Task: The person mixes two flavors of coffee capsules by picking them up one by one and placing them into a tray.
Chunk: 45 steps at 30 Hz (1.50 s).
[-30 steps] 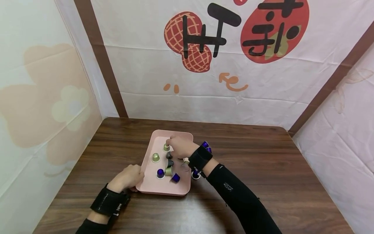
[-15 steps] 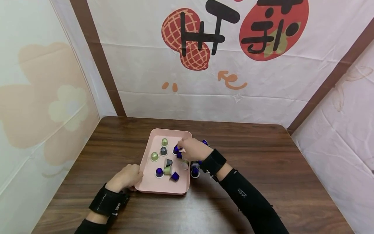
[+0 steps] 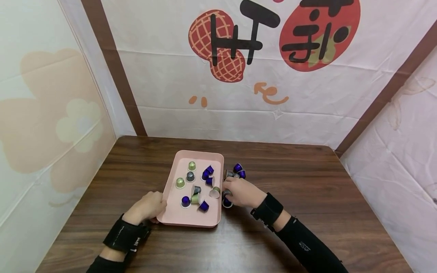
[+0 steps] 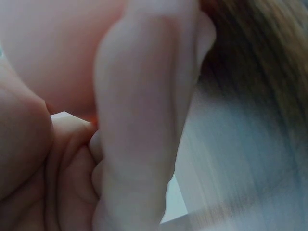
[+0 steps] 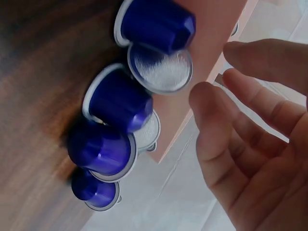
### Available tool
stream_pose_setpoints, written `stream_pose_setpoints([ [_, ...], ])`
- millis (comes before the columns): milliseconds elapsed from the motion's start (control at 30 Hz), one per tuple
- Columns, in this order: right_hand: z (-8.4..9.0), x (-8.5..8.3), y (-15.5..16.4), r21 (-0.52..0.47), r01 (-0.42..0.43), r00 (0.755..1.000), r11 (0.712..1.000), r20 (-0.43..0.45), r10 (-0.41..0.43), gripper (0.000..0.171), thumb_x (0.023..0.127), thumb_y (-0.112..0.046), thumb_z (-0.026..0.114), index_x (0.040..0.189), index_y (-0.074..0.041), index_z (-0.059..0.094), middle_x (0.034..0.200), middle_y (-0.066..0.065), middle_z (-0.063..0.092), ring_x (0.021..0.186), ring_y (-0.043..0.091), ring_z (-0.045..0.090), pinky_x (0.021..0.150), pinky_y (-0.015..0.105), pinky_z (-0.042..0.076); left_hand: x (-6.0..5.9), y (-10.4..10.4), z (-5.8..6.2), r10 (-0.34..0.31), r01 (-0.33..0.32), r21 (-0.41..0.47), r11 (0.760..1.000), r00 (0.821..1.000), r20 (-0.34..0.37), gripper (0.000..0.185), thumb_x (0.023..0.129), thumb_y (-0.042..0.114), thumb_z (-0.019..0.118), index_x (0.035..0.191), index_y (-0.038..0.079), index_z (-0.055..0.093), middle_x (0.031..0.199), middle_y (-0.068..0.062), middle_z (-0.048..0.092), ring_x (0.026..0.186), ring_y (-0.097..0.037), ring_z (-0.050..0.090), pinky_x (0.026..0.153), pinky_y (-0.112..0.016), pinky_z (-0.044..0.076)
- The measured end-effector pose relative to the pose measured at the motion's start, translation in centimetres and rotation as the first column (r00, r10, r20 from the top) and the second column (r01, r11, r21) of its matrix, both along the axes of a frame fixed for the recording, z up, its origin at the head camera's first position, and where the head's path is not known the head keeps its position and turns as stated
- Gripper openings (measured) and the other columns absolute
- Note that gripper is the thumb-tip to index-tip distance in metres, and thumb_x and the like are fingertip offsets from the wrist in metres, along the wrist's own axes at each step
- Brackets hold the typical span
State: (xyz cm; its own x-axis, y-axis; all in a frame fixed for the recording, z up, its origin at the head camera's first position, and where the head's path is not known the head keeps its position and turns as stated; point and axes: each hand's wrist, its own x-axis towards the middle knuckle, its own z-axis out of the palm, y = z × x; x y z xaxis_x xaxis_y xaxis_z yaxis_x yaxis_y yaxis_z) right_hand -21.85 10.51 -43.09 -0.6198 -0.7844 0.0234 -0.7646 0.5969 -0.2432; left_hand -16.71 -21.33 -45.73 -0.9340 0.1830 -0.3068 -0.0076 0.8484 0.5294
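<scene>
Left hand [image 3: 147,207] is curled round the pink tray's [image 3: 177,220] near-left rim on the tabletop [image 3: 307,197]. Right hand [image 3: 243,192] is held loose and unclenched, nothing gripped, beside the blue capsules [image 5: 118,98] lying by the tray's right edge. Risk judged: capsules lie on their sides, so a nudge could roll them off. More capsules [image 3: 238,170] lie farther back
</scene>
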Motion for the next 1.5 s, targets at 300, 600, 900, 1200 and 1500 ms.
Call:
stream_pose_setpoints([
  [300,-1.4,1.3,0.9,0.047,-0.017,0.999,0.999,-0.040,0.019,0.016,0.083,-0.017,0.071,0.098,-0.011,0.068,0.087,0.001,0.056,0.067,0.004,0.049,0.058,0.019,0.045,0.2,0.2,0.0,0.014,-0.014,0.014,1.000,1.000,0.015,0.024,0.087,0.006,0.044,0.066,0.004,0.054,0.057,-0.007,0.054,0.041,-0.015,0.055,0.040,-0.027,0.048],
  [600,-2.1,1.8,1.3,0.113,-0.006,0.999,0.994,-0.042,0.011,0.017,0.082,-0.021,0.073,0.096,-0.014,0.066,0.085,-0.003,0.053,0.068,0.004,0.049,0.059,0.022,0.046,0.3,0.1,-0.3,0.015,-0.015,0.012,1.000,1.000,0.021,0.023,0.087,0.006,0.044,0.067,0.004,0.055,0.056,-0.007,0.054,0.041,-0.014,0.055,0.040,-0.027,0.048],
  [900,-2.1,2.0,2.0,0.137,-0.006,1.000,0.991,-0.009,0.007,0.015,0.081,-0.018,0.073,0.093,-0.013,0.066,0.088,0.000,0.055,0.071,0.008,0.054,0.064,0.026,0.049,0.1,0.0,-0.2,0.019,-0.019,-0.001,1.000,1.000,0.014,0.023,0.087,0.006,0.045,0.066,0.004,0.055,0.056,-0.007,0.054,0.041,-0.015,0.056,0.040,-0.027,0.048],
  [1200,-2.3,2.1,2.7,0.119,0.000,1.000,0.993,0.014,-0.001,0.016,0.080,-0.016,0.073,0.094,-0.012,0.065,0.087,-0.001,0.056,0.071,0.009,0.056,0.065,0.025,0.050,0.1,0.0,0.0,0.038,-0.038,-0.005,0.999,0.999,-0.008,0.024,0.086,0.006,0.045,0.063,0.004,0.053,0.055,-0.008,0.053,0.040,-0.014,0.055,0.039,-0.027,0.047],
  [1500,-1.5,2.2,3.3,0.116,0.037,0.999,0.993,-0.006,-0.037,0.018,0.081,-0.016,0.072,0.097,-0.012,0.064,0.087,-0.001,0.054,0.069,0.009,0.051,0.060,0.025,0.048,0.0,0.0,0.1,0.026,-0.026,-0.007,1.000,1.000,-0.012,0.025,0.086,0.005,0.045,0.062,0.004,0.053,0.054,-0.007,0.054,0.040,-0.014,0.055,0.039,-0.026,0.048],
])
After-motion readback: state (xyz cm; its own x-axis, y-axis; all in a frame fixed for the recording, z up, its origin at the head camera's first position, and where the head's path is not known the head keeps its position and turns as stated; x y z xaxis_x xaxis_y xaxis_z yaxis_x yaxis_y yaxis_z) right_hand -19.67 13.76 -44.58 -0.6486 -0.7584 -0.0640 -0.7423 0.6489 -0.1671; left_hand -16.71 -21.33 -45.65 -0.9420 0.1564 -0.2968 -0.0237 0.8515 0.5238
